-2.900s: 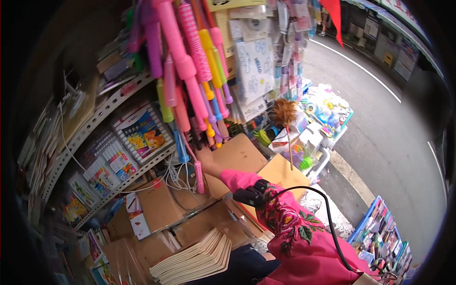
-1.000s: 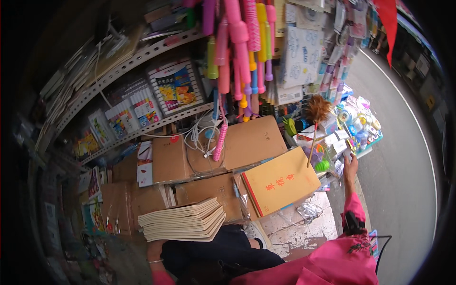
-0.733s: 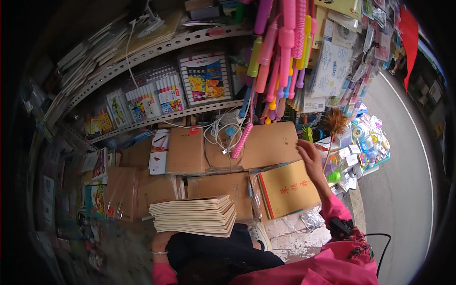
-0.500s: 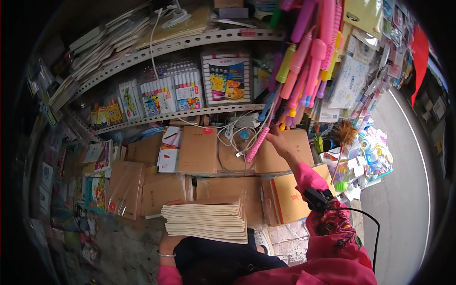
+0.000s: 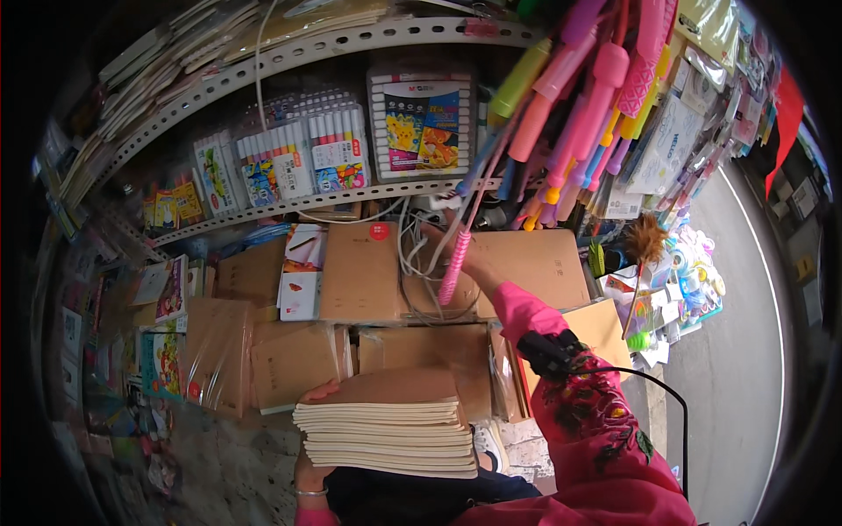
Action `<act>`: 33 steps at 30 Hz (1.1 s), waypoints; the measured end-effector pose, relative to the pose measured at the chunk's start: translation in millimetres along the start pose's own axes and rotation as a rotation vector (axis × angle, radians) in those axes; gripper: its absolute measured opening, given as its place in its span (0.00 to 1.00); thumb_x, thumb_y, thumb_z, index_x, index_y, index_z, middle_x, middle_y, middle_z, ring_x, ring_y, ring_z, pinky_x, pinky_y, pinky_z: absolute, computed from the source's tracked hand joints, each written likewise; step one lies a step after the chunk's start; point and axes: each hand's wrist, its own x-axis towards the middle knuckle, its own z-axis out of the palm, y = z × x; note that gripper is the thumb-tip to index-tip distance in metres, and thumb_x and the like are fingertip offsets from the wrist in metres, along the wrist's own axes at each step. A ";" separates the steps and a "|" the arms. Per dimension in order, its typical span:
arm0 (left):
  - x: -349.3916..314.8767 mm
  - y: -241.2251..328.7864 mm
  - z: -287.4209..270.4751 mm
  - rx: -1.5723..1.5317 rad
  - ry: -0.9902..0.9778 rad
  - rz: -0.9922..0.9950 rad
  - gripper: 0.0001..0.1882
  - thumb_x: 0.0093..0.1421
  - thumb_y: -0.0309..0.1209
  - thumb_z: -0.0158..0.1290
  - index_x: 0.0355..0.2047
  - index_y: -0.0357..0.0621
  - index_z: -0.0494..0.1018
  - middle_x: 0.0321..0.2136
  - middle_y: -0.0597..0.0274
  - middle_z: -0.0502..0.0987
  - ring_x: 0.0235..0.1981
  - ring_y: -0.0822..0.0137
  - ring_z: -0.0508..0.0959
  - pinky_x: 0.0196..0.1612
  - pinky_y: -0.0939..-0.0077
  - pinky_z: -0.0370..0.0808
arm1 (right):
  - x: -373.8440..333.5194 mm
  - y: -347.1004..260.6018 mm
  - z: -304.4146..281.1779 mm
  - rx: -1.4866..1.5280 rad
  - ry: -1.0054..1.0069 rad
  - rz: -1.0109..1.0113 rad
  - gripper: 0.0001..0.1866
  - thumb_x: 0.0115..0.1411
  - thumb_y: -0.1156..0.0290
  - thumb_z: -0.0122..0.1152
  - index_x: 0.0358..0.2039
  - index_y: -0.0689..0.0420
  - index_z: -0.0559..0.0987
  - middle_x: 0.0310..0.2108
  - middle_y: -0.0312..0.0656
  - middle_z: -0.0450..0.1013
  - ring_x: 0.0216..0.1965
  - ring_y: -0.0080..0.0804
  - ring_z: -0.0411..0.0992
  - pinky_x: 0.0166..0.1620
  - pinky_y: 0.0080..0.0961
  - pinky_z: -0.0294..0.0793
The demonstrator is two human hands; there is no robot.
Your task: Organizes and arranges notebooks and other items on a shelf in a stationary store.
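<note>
My left grip (image 5: 311, 472) holds notebooks (image 5: 386, 431) beside it, maybe so they won't slip; cords (image 5: 409, 241) by my right grip (image 5: 438, 245) hide whether it's holding anything.

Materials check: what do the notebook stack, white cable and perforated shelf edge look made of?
Notebook stack: paper, matte, from the layered cream page edges; brown cover looks like card.
White cable: probably plastic-coated wire, smooth, as it bends in loose loops.
Shelf edge: likely painted metal, judging by regular punched holes and pale, even finish.
</note>
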 end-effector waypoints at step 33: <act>46.6 -30.9 12.2 -0.623 0.189 0.235 0.09 0.63 0.33 0.44 0.34 0.39 0.62 0.38 0.36 0.72 0.49 0.45 0.70 0.58 0.47 0.60 | 83.6 91.7 -62.7 -0.628 0.164 0.144 0.15 0.53 0.63 0.53 0.33 0.62 0.77 0.31 0.59 0.74 0.34 0.52 0.75 0.34 0.42 0.74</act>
